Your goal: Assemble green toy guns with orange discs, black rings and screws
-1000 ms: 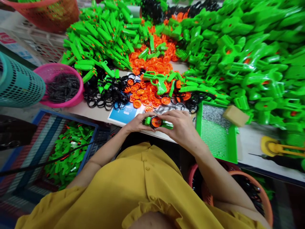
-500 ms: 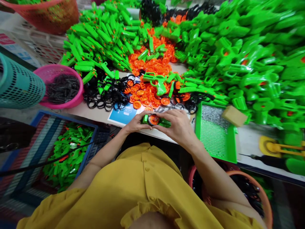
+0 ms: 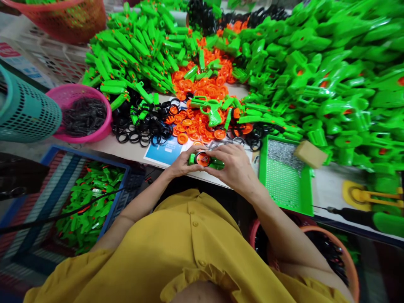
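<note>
Both hands meet at the table's front edge around a green toy gun part that carries an orange disc with a black rim. My left hand grips its left end, fingers behind and thumb in front. Closed over the right end is my right hand, thumb and fingertips beside the disc; much of the part is hidden under it. Just beyond the hands lie loose orange discs, black rings and a green toy gun frame.
Heaps of green toy gun parts cover the right and back left. A green tray holds small metal pieces, with a tan block on its corner. A screwdriver lies right. A pink basket and blue crate stand left.
My hands stay on the same part in nearly the same place, with only slight finger movement. The whole view has shifted a little.
</note>
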Tool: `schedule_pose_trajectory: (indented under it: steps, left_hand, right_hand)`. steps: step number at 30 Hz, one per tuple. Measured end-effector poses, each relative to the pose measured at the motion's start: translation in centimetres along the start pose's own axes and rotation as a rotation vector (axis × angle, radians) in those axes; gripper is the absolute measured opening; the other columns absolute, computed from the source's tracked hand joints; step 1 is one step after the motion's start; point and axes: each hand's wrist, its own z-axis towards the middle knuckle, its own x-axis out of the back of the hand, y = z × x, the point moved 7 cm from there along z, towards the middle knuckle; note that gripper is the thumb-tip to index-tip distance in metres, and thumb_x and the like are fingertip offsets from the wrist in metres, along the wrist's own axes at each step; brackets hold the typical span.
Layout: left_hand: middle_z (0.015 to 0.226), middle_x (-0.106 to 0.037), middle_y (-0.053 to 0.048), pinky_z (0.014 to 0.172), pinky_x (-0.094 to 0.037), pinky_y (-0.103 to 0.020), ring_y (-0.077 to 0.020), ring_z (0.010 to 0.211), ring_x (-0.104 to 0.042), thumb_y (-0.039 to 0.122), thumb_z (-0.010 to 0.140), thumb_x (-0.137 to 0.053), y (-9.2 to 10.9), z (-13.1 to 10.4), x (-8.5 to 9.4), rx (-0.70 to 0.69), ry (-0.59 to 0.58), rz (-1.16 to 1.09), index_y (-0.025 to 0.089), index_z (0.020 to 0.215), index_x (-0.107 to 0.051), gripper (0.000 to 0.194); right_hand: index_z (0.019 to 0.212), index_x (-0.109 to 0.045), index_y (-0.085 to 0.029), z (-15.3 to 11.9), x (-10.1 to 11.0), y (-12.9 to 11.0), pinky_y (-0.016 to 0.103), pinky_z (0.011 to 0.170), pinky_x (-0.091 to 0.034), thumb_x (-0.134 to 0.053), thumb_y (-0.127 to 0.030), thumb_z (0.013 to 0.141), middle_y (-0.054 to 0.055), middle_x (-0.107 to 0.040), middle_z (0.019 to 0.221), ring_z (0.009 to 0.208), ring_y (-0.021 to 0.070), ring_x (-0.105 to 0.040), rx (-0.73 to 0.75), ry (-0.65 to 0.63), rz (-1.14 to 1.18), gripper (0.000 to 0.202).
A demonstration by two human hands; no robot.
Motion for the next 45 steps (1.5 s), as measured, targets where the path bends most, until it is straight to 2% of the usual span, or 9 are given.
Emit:
schedule_pose_trajectory:
  steps: [6,11,17,20,25,28,38,42,45]
  left_hand:
    - [0.123,-0.063,-0.011,0.101,-0.048,-0.037,-0.0275,0.114,-0.061,0.054,0.067,-0.084,-0.1,0.5,0.5,0.021,-0.060,0.052,0.018,0.127,-0.059,0.074]
    - [0.115,-0.066,-0.010,0.096,-0.049,-0.033,-0.0243,0.106,-0.062,0.047,0.072,-0.082,-0.2,0.3,0.6,0.146,-0.034,0.097,0.013,0.125,-0.059,0.067]
    - [0.105,-0.066,-0.005,0.078,-0.051,-0.027,-0.0166,0.085,-0.064,0.044,0.074,-0.079,0.0,0.0,-0.1,0.238,0.000,0.083,0.017,0.130,-0.054,0.067]
    - [0.101,-0.066,-0.005,0.077,-0.050,-0.027,-0.0166,0.083,-0.063,0.044,0.075,-0.079,-0.2,0.2,-0.6,0.244,0.006,0.128,0.017,0.129,-0.053,0.066]
    - [0.121,-0.060,-0.010,0.095,-0.049,-0.035,-0.0251,0.109,-0.060,0.043,0.075,-0.076,0.1,0.5,-1.1,0.085,0.003,0.086,0.018,0.131,-0.047,0.068]
    - [0.126,-0.056,-0.011,0.100,-0.047,-0.037,-0.0272,0.115,-0.057,0.050,0.076,-0.073,0.6,0.3,-1.3,-0.018,-0.024,0.025,0.019,0.133,-0.044,0.071]
    - [0.122,-0.057,-0.008,0.098,-0.046,-0.034,-0.0238,0.111,-0.057,0.059,0.079,-0.071,0.0,-0.9,-1.0,-0.001,0.130,-0.019,0.021,0.128,-0.051,0.065]
    - [0.119,-0.060,-0.008,0.096,-0.046,-0.033,-0.0230,0.108,-0.058,0.059,0.082,-0.068,-0.1,-0.6,-0.6,0.011,0.123,0.000,0.020,0.127,-0.052,0.062]
    - [0.121,-0.060,-0.009,0.098,-0.045,-0.034,-0.0239,0.110,-0.058,0.061,0.081,-0.068,0.0,-0.2,-0.6,0.007,0.088,0.002,0.019,0.126,-0.053,0.062]
  right_hand:
    - [0.106,-0.076,-0.018,0.9,0.3,1.2,0.037,0.079,-0.042,-0.070,-0.046,0.085,0.011,-0.075,0.096,0.092,0.0263,-0.067,-0.068,-0.043,0.054,0.035]
    - [0.105,-0.078,-0.021,1.7,0.1,2.5,0.035,0.078,-0.050,-0.075,-0.045,0.081,0.009,-0.077,0.099,0.090,0.0251,-0.070,-0.067,-0.105,0.165,0.034]
    - [0.101,-0.079,-0.020,2.3,-0.8,4.5,0.038,0.082,-0.055,-0.081,-0.044,0.073,0.007,-0.078,0.098,0.090,0.0261,-0.073,-0.176,-0.207,0.334,0.037]
    - [0.099,-0.079,-0.019,2.4,-0.8,5.0,0.038,0.082,-0.055,-0.085,-0.039,0.068,0.007,-0.078,0.097,0.090,0.0263,-0.073,-0.221,-0.224,0.363,0.037]
    - [0.099,-0.078,-0.020,2.1,0.6,3.4,0.036,0.078,-0.052,-0.082,-0.041,0.073,0.007,-0.077,0.096,0.089,0.0254,-0.071,-0.160,-0.174,0.210,0.033]
    - [0.101,-0.077,-0.019,1.9,1.2,1.7,0.035,0.076,-0.048,-0.080,-0.039,0.077,0.009,-0.076,0.097,0.092,0.0265,-0.069,-0.111,-0.130,0.041,0.031]
    - [0.097,-0.074,-0.019,1.6,0.7,-0.8,0.037,0.074,-0.035,-0.071,-0.039,0.085,0.011,-0.074,0.093,0.094,0.0283,-0.065,-0.039,-0.111,-0.160,0.024]
    - [0.119,-0.062,-0.020,1.5,1.0,-0.3,0.039,0.085,-0.036,-0.071,-0.039,0.086,0.010,-0.075,0.104,0.099,0.0290,-0.067,-0.071,-0.089,-0.071,0.039]
    - [0.132,-0.053,-0.020,1.1,1.0,0.0,0.042,0.092,-0.036,-0.076,-0.041,0.081,0.012,-0.072,0.117,0.107,0.0301,-0.066,-0.009,-0.124,-0.013,0.059]
